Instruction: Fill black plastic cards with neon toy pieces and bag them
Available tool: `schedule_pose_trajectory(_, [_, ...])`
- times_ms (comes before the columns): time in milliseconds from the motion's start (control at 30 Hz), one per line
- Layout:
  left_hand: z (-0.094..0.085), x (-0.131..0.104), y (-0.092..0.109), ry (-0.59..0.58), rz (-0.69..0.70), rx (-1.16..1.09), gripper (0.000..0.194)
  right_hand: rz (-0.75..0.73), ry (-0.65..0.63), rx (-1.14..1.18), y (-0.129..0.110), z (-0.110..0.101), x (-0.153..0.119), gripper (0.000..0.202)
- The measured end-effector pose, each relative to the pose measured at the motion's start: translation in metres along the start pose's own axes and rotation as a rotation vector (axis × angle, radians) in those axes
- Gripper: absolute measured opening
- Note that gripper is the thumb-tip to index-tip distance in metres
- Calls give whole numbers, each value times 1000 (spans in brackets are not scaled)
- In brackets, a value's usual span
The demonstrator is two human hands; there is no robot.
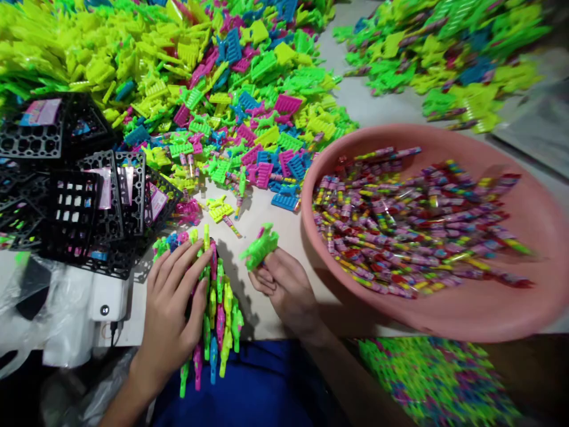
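Observation:
My left hand [175,296] lies with fingers spread over a cluster of green, pink, yellow and blue plastic pieces [220,308], which hang partly past the table's front edge. To its right, my right hand [284,281] pinches a bright green plastic piece [262,246] between thumb and fingers, just above the table. Behind the hands, a yellow piece [219,209] and a wrapped candy tube [232,226] lie on the white table top [253,210]. The palm side of my left hand is hidden.
A pink basin [444,326] on the right holds many wrapped candy tubes [400,219]. Colourful plastic pieces [155,71] are heaped across the back. Black crates [73,204] are stacked at left, near a white power bank [109,299] and clear plastic bags [69,326].

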State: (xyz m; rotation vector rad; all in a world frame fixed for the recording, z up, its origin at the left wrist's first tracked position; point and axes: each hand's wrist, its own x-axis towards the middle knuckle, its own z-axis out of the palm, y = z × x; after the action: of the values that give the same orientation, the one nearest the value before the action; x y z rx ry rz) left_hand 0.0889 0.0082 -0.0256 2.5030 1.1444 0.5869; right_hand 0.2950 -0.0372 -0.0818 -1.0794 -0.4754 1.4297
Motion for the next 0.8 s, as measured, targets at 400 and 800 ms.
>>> schedule_pose_trajectory(400, [3, 23, -9, 53, 1, -9, 44, -15, 169, -400, 23, -30, -22, 57])
schedule_pose_trajectory(800, [4, 27, -9, 48, -9, -11, 44, -265, 60, -632, 70, -25, -49, 36])
